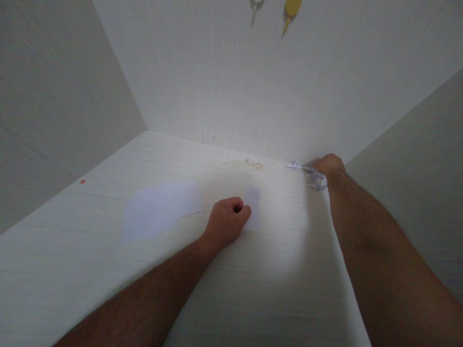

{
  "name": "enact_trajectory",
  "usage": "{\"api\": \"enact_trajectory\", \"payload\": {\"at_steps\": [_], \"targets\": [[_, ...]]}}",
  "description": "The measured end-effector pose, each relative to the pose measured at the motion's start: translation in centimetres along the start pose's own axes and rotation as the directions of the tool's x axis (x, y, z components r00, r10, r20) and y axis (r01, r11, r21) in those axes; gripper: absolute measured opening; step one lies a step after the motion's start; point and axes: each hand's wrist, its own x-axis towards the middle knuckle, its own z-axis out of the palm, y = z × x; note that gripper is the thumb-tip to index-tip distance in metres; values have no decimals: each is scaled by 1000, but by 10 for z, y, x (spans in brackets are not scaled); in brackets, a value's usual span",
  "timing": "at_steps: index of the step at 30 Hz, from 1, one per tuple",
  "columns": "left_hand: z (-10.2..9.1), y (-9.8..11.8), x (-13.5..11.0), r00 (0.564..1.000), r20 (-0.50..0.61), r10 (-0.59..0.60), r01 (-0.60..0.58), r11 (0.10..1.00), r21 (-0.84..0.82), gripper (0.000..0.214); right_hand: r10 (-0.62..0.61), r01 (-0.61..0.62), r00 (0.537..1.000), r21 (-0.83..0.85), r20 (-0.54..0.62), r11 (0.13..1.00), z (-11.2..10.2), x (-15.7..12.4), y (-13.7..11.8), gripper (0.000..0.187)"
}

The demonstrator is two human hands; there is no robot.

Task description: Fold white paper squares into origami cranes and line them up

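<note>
My left hand point(227, 222) rests on the white tabletop point(108, 270) with its fingers curled into a loose fist, its thumb side touching a small white slip of paper point(252, 202). Whether it pinches the slip is unclear. My right hand point(328, 165) is at the table's far right corner against the wall, fingers closed over a crumpled piece of white paper with purple marks point(315, 177). Loose white paper sheets point(159, 209) lie flat to the left of my left hand.
A brownish stain point(249, 164) marks the table near the back wall. A tiny red speck point(83, 181) sits at the left edge. A yellow tool point(290, 12) and a metal one point(255, 8) hang on the wall above.
</note>
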Motion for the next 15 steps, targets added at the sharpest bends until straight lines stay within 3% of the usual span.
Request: {"api": "enact_trajectory", "payload": {"at_steps": [9,15], "targets": [[1,-2,1,1000,5,3,-3,1000,-14,30,94,-90,994,-96,48,991,-7,-3,-6,41],[1,-1,1,1000,-3,9,-9,1000,1,30,60,-60,998,-97,-10,993,-8,-4,-13,44]]}}
